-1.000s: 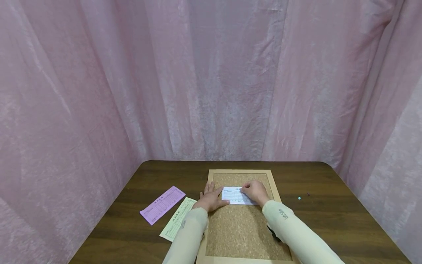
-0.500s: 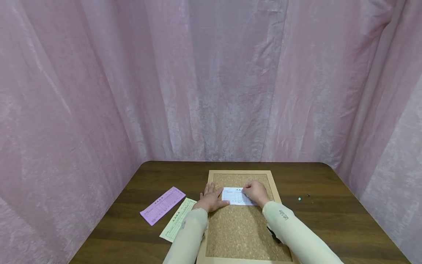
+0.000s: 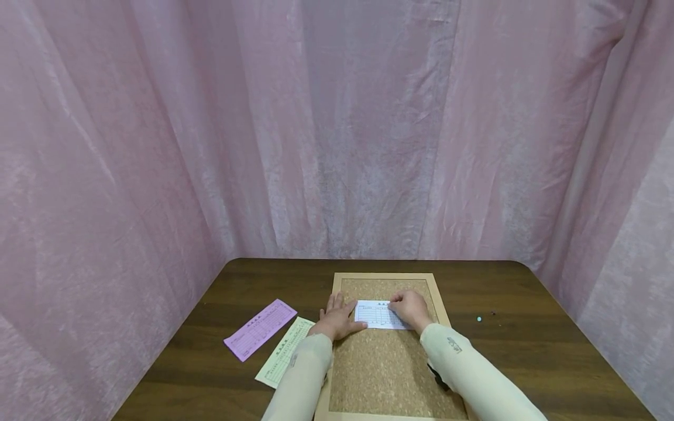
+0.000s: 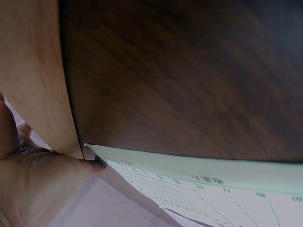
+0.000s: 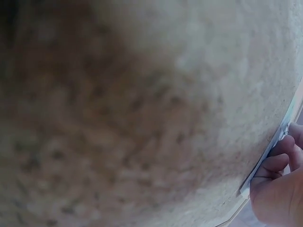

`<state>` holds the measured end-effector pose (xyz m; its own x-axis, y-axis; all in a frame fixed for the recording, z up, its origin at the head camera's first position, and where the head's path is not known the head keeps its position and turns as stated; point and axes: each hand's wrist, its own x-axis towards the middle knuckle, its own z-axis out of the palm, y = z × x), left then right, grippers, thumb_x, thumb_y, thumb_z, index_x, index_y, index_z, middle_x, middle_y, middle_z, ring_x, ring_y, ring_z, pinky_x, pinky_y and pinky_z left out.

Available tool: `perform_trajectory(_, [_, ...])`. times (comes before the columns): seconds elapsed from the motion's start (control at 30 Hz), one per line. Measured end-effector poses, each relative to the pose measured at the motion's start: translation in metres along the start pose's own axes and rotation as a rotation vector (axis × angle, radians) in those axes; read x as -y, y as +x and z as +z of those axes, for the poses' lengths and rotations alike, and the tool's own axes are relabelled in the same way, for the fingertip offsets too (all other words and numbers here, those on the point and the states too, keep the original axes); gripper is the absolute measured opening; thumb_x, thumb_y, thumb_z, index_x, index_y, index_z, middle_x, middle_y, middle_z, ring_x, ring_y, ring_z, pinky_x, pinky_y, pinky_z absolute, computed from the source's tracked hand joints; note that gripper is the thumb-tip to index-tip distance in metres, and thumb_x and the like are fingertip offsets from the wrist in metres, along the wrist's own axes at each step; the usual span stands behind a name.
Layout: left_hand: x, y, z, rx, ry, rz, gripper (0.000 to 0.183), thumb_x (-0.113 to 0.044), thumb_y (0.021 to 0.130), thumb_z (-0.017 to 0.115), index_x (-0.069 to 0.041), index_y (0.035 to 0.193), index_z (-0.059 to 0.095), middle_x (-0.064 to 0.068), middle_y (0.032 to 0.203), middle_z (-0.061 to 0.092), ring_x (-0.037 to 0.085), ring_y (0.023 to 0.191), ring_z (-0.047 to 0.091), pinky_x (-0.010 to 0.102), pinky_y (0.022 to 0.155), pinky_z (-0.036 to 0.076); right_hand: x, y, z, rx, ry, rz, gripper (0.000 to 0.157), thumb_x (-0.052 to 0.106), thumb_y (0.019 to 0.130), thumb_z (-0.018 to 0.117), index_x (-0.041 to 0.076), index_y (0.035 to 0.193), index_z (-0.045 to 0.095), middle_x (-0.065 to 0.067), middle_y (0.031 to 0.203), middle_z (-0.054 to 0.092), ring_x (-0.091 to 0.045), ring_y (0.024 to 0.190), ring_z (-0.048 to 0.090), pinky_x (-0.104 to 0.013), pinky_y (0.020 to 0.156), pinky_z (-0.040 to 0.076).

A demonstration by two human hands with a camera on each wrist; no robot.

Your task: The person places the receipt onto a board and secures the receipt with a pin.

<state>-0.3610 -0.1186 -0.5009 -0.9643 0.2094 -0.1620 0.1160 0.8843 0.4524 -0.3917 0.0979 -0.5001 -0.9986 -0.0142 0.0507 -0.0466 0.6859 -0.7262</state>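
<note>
A white printed slip (image 3: 372, 316) lies crosswise on the framed corkboard (image 3: 387, 374). My left hand (image 3: 339, 321) is spread flat over the board's left side, its thumb and index finger resting at the slip's left end. At the slip's upper right, my right hand (image 3: 411, 307) pinches a small thing that looks like a push pin, mostly hidden by the fingers. The right wrist view shows the curled fingers (image 5: 276, 163) right at the slip's edge, with a pale bit at their tips. The left wrist view shows the left hand (image 4: 42, 184) beside the board's wooden frame (image 4: 35, 66).
A purple printed slip (image 3: 260, 329) and a pale green one (image 3: 284, 354) lie on the brown table (image 3: 489, 362) left of the board. To its right are a small teal piece (image 3: 479, 319) and a tiny dark one (image 3: 493, 313). A pink curtain (image 3: 337, 128) hangs behind.
The right fingertips have shifted very slightly to the right at the slip's upper part. The left hand stays in place on the board.
</note>
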Motion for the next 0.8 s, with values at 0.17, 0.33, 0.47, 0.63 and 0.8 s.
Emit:
perform_trajectory(0.17, [0.0000,0.0001,-0.0006,-0.001,0.006,-0.003,0.077,-0.054,0.092,0.064,-0.017,0.154,0.037,0.018,0.164,0.009,0.038,0.150,0.000,0.066,0.113,0.014,-0.0010,0.0014,0.0015,0.002,-0.010,-0.016,0.009,0.011,0.086,0.073,0.004,0.091,0.076,-0.008,0.094,0.071,-0.025,0.089,0.064,-0.046,0.083,0.050])
perform_trajectory(0.33, [0.0014,0.0014,0.0013,-0.005,0.020,0.002,0.077,-0.055,0.092,0.063,-0.017,0.154,0.038,0.019,0.164,0.010,0.039,0.150,0.001,0.066,0.113,0.015,-0.0012,0.0009,0.0025,0.004,-0.025,-0.016,0.008,0.012,0.087,0.073,0.005,0.090,0.077,-0.006,0.095,0.071,-0.023,0.088,0.064,-0.045,0.083,0.049])
perform_trajectory(0.47, [0.0027,0.0028,0.0024,-0.010,0.024,0.005,0.077,-0.056,0.092,0.063,-0.018,0.154,0.038,0.019,0.164,0.010,0.039,0.150,0.001,0.066,0.113,0.015,-0.0013,0.0001,0.0032,-0.006,-0.025,-0.032,0.009,0.012,0.088,0.072,0.005,0.090,0.078,-0.007,0.095,0.072,-0.023,0.087,0.064,-0.044,0.081,0.050])
perform_trajectory(0.63, [0.0043,0.0046,0.0031,-0.012,0.020,0.006,0.078,-0.056,0.092,0.063,-0.018,0.154,0.038,0.018,0.164,0.009,0.039,0.150,0.001,0.066,0.113,0.014,-0.0025,0.0011,0.0038,-0.023,-0.009,-0.037,0.010,0.011,0.088,0.071,0.004,0.092,0.078,-0.009,0.097,0.073,-0.027,0.093,0.066,-0.046,0.085,0.049])
perform_trajectory(0.8, [0.0065,0.0056,0.0057,-0.011,0.019,0.007,0.077,-0.055,0.091,0.064,-0.018,0.154,0.038,0.017,0.164,0.009,0.039,0.150,0.000,0.066,0.113,0.014,-0.0057,0.0023,0.0048,-0.027,0.029,0.008,0.010,0.011,0.086,0.071,0.004,0.091,0.077,-0.008,0.095,0.073,-0.027,0.092,0.065,-0.047,0.087,0.048])
